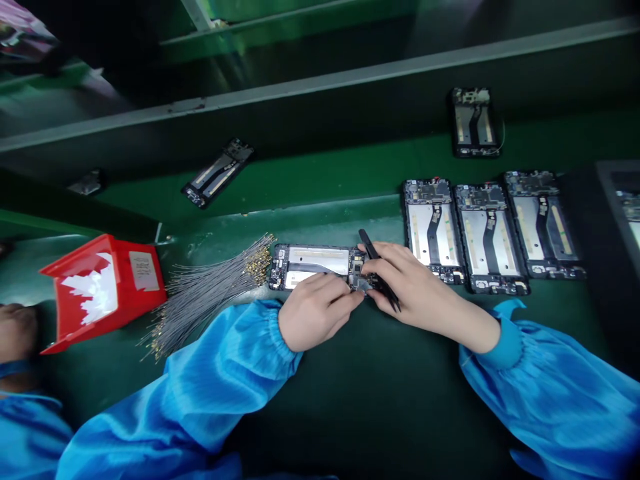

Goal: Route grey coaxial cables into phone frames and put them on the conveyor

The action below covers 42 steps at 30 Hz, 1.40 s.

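Observation:
An opened phone (315, 257) lies sideways on the green bench in front of me, its silver inner plate and boards showing. My left hand (317, 310) rests over its near edge, fingers curled together with their tips at the circuit board on the right end. What those fingertips pinch is too small to make out. In my right hand (407, 280) is a pair of black tweezers (370, 245), lying slanted across the fingers while the thumb and fingertips also touch the board end. A bundle of thin grey cables (210, 293) with gold-coloured ends lies left of the phone.
A red bin (143, 293) holding white pieces stands left of the cables. Three opened phones (487, 233) lie in a row at the right. Another opened phone (219, 172) is at the back left, one more (474, 123) at the back right. Another person's hand (17, 333) is at the far left.

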Each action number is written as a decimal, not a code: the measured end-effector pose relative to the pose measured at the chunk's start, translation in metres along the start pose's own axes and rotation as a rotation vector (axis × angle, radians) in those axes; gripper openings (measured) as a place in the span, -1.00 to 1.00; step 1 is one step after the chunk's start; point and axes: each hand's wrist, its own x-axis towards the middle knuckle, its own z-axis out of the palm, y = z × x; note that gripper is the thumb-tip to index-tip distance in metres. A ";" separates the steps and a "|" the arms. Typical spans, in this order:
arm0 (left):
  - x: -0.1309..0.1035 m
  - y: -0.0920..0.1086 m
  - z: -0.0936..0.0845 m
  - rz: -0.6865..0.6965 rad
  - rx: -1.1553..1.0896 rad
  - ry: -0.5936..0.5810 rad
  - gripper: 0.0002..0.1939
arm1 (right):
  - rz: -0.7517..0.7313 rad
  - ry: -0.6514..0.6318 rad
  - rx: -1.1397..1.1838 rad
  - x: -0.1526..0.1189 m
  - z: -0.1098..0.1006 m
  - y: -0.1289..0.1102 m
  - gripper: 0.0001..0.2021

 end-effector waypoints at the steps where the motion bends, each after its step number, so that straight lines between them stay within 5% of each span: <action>1: -0.002 0.001 -0.001 0.011 -0.007 -0.008 -0.80 | 0.003 0.000 0.009 0.000 0.000 0.000 -0.76; 19: -0.003 0.000 -0.004 0.071 0.084 -0.033 -0.80 | 0.135 -0.085 -0.022 0.009 -0.002 -0.007 -0.72; 27: -0.006 -0.030 -0.015 0.105 -0.185 -0.085 -0.71 | 0.138 -0.128 0.000 0.009 -0.006 -0.004 -0.73; 42: -0.005 -0.033 -0.014 0.098 -0.227 -0.054 -0.72 | 0.153 -0.128 -0.045 0.014 -0.004 -0.004 -0.75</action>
